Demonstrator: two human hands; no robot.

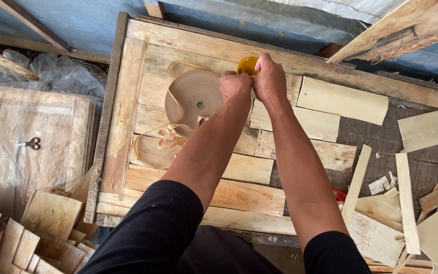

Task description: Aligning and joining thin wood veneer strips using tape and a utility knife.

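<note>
The yellow cup [247, 65] sits at the far edge of the wooden work board [128, 116], directly in front of both fists and touching them, so neither arm has any reach to make; only its top rim shows above the knuckles, and its lower part is hidden. The right hand [269, 78] is curled tight against the cup's right side and appears to grip it; the left hand [235, 85] is closed in a fist just beside it, pinching something too small to make out, possibly the end of the strip. The right hand lies slightly farther out and is the nearer of the two to the cup.

Just left of the hands lies a flat roll of tan strip [194, 99], its disc face up; loose loops [166, 139] spill from it toward the person. Thin wooden slats [341, 100] lie to the right, well apart; a pair of scissors [30, 144] rests on stacked sheets far left.
</note>
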